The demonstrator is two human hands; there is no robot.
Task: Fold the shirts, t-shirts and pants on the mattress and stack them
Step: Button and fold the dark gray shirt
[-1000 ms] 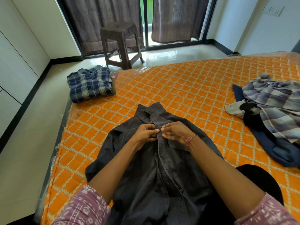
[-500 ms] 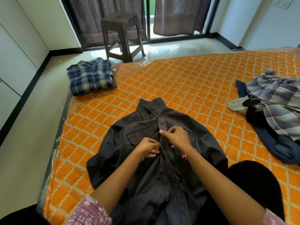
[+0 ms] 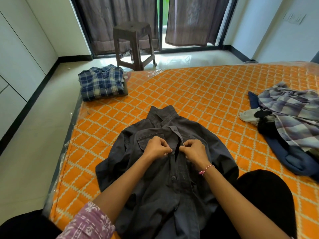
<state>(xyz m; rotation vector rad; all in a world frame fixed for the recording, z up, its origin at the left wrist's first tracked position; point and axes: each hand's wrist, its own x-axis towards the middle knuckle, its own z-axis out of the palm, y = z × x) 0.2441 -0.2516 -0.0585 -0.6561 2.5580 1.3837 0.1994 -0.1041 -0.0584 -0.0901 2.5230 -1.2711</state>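
Observation:
A dark grey button shirt (image 3: 155,183) lies front up on the orange quilted mattress (image 3: 198,94), collar pointing away from me. My left hand (image 3: 156,149) pinches the left edge of the button placket below the chest pocket. My right hand (image 3: 195,150) pinches the right edge of the placket, facing the left hand with a small gap between them. A folded blue plaid shirt (image 3: 101,82) sits at the mattress's far left corner. An unfolded heap of clothes (image 3: 291,121), with a grey-purple plaid shirt on top of navy cloth, lies at the right.
A dark plastic stool (image 3: 134,44) stands on the tiled floor beyond the mattress, in front of curtained glass doors. White cupboards line the left wall. My dark-clad knee (image 3: 265,200) rests on the mattress at lower right.
Both hands have moved down the shirt front from near the collar to a spot below the chest pocket. The camera has tilted, so the shirt appears further from me.

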